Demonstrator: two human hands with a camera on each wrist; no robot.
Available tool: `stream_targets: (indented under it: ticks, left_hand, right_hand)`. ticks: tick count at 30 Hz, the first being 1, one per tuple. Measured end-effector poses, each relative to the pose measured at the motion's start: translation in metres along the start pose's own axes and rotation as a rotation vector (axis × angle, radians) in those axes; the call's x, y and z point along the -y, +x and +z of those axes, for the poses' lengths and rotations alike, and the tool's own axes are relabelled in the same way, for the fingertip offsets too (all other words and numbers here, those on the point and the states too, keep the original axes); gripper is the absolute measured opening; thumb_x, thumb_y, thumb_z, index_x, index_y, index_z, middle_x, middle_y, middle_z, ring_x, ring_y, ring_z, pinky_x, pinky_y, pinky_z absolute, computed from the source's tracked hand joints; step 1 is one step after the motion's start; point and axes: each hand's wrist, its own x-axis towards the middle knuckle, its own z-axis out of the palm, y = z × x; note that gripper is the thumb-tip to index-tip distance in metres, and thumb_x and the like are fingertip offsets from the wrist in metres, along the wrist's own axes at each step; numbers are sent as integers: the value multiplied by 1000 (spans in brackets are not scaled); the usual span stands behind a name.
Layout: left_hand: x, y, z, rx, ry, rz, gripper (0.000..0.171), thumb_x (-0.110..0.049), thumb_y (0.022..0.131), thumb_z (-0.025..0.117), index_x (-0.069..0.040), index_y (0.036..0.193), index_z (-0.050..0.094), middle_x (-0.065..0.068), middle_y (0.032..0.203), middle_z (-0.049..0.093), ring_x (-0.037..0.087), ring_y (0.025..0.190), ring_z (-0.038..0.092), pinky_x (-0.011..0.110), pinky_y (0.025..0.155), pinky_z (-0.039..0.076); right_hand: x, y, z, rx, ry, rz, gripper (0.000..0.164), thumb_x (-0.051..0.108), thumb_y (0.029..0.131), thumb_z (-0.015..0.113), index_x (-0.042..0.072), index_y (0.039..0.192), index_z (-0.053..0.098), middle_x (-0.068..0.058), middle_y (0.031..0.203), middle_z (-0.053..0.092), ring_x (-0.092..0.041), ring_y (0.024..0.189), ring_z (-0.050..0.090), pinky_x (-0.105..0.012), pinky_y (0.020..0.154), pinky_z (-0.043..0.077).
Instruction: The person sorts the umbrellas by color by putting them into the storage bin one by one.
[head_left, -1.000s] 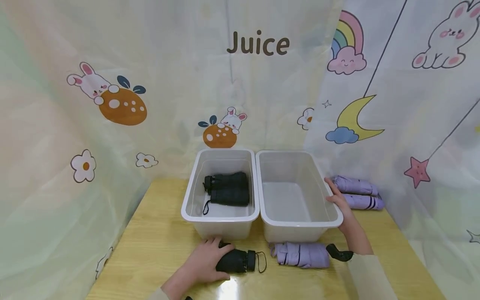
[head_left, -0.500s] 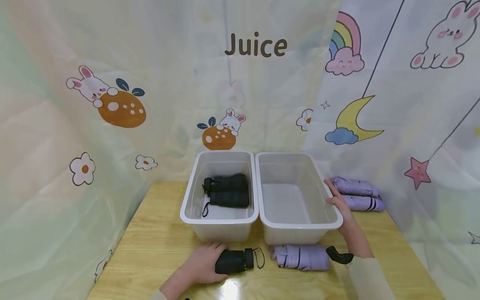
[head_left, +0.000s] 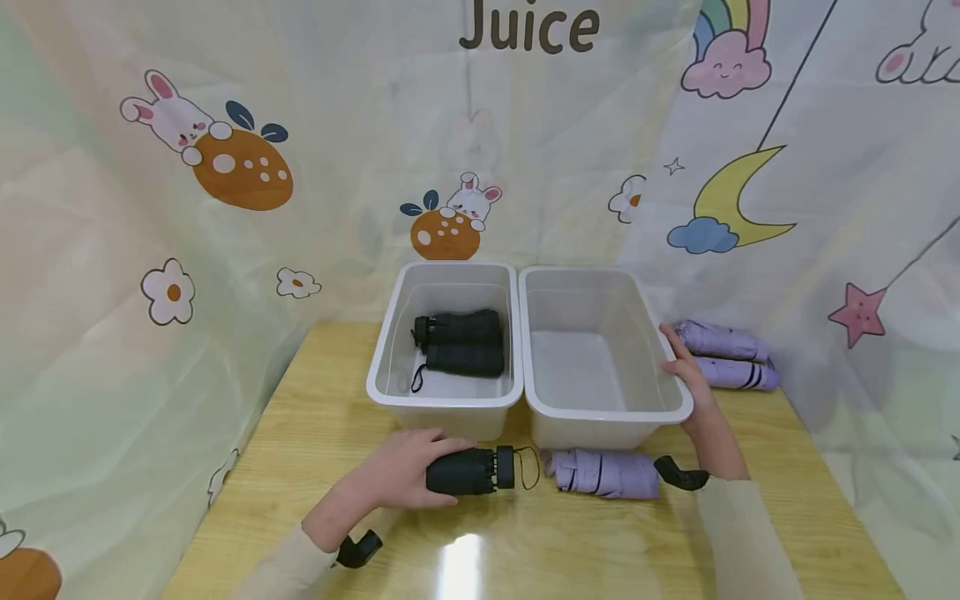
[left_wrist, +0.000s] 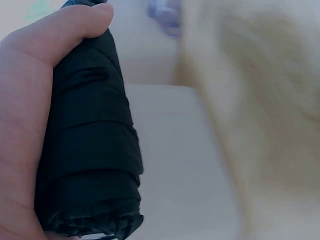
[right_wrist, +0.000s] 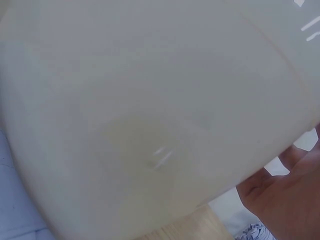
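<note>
My left hand (head_left: 401, 471) grips a folded black umbrella (head_left: 468, 472), its cap and wrist loop pointing right, in front of the left bin. In the left wrist view the thumb lies along the black umbrella (left_wrist: 92, 130), whose cloth is wrapped in folds. With my right hand (head_left: 693, 383) I hold the right wall of the right white bin (head_left: 607, 415), fingers at its rim. In the right wrist view curled fingers (right_wrist: 255, 187) show at that bin's edge. Inside the left white bin (head_left: 450, 402) lie two more black umbrellas (head_left: 465, 360), side by side.
A folded purple umbrella (head_left: 607, 475) lies on the wooden table (head_left: 315, 400) in front of the right bin. Two more purple umbrellas (head_left: 731, 373) lie behind my right hand. The two bins stand side by side against a printed curtain (head_left: 337, 167).
The head view has tilted down. My left hand has raised the black umbrella slightly, its grip now further over it. My right hand keeps its place on the right bin.
</note>
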Motion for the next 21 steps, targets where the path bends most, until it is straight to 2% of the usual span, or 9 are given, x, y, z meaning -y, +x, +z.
stream_targets:
  ticks: [2, 5, 7, 11, 14, 17, 21]
  left_hand:
    - [-4, 5, -16, -20, 20, 30, 81, -62, 72, 75, -36, 143, 47, -7, 99, 57, 9, 79, 54, 28, 64, 45]
    - [-12, 10, -41, -36, -4, 76, 82, -63, 72, 75, -39, 144, 44, -9, 96, 54, 7, 77, 50, 26, 63, 43]
    - [-18, 13, -58, -42, -25, 108, 81, -65, 73, 73, -40, 144, 44, -10, 96, 54, 5, 78, 50, 24, 65, 42]
    - [-23, 21, -95, -61, -18, 155, 77, -67, 76, 69, -38, 143, 47, -12, 95, 53, 5, 75, 49, 24, 63, 43]
    - [-17, 31, -118, -83, 36, 154, 75, -71, 77, 64, -40, 143, 46, -13, 92, 50, 5, 71, 47, 24, 61, 42]
    - [-4, 43, -136, -90, 67, 137, 75, -69, 77, 65, -39, 143, 47, -12, 93, 50, 6, 72, 48, 26, 62, 43]
    - [19, 63, -149, -76, 94, 111, 76, -63, 76, 71, -36, 143, 48, -8, 95, 53, 9, 75, 50, 28, 62, 43]
  right_hand:
    - [1, 2, -1, 9, 11, -3, 64, -4, 100, 22, 23, 158, 11, 0, 146, 27, -13, 119, 44, -28, 89, 45]
    - [2, 2, -2, 17, 11, 8, 65, -4, 100, 22, 23, 158, 7, 2, 146, 26, -12, 119, 45, -27, 90, 45]
    - [3, 0, -1, 20, 2, 19, 66, -3, 100, 22, 21, 158, 1, 1, 147, 24, -13, 118, 44, -28, 89, 45]
    - [3, -2, 0, 11, -18, 9, 65, -3, 100, 23, 20, 158, 2, 1, 147, 25, -13, 118, 45, -28, 88, 46]
    - [2, -3, 0, 4, -34, -11, 65, -3, 100, 23, 20, 158, 5, 2, 145, 27, -12, 117, 45, -27, 87, 46]
    - [2, -2, -1, 7, -24, -13, 65, -3, 100, 23, 20, 158, 6, 3, 144, 29, -11, 117, 46, -27, 87, 45]
    - [1, -2, -2, 23, -9, -9, 65, -3, 100, 23, 20, 158, 5, 3, 145, 28, -12, 118, 46, -28, 89, 45]
